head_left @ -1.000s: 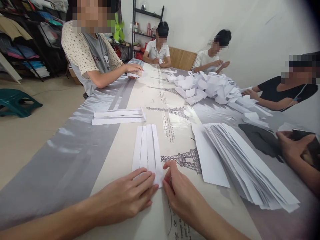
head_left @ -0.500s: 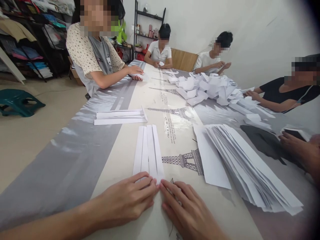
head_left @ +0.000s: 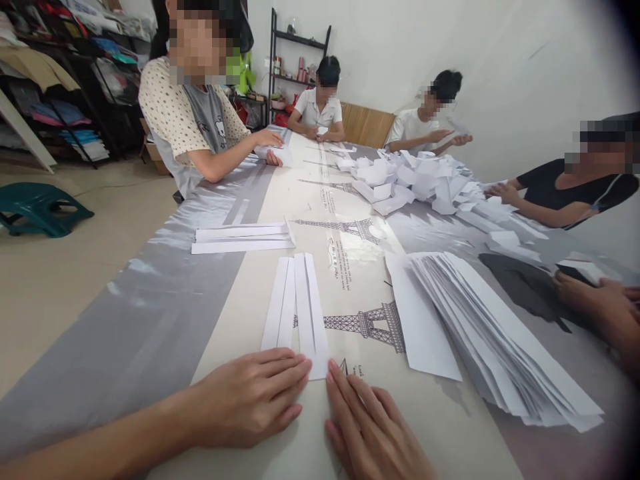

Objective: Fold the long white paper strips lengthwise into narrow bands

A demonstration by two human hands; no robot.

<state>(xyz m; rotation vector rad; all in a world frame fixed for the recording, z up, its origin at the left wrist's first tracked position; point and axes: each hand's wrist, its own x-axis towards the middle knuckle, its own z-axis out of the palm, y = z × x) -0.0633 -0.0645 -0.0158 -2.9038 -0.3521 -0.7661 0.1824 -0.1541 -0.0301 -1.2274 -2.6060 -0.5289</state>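
Note:
Two long, folded white paper pieces lie side by side in front of me, a left piece [head_left: 278,303] and a right piece [head_left: 310,313], with a narrow gap that widens toward me. My left hand [head_left: 255,393] rests palm down over their near ends, its fingers stretched out and nothing gripped. The fingertips of my right hand [head_left: 375,420] touch the near right corner of the right piece; its fingers are extended, lying on the cloth. What sits under the left fingers is hidden.
Another folded paper group [head_left: 243,238] lies crosswise beyond. A fanned stack of white sheets [head_left: 500,333] is at the right, with a heap of folded papers [head_left: 420,177] farther back. Several people sit around the table [head_left: 200,293] handling paper. A green stool [head_left: 45,207] stands left.
My fingertips have moved apart, and my left hand has flattened out. The two paper pieces have separated slightly. Across the left side, a person's hands have shifted with their paper.

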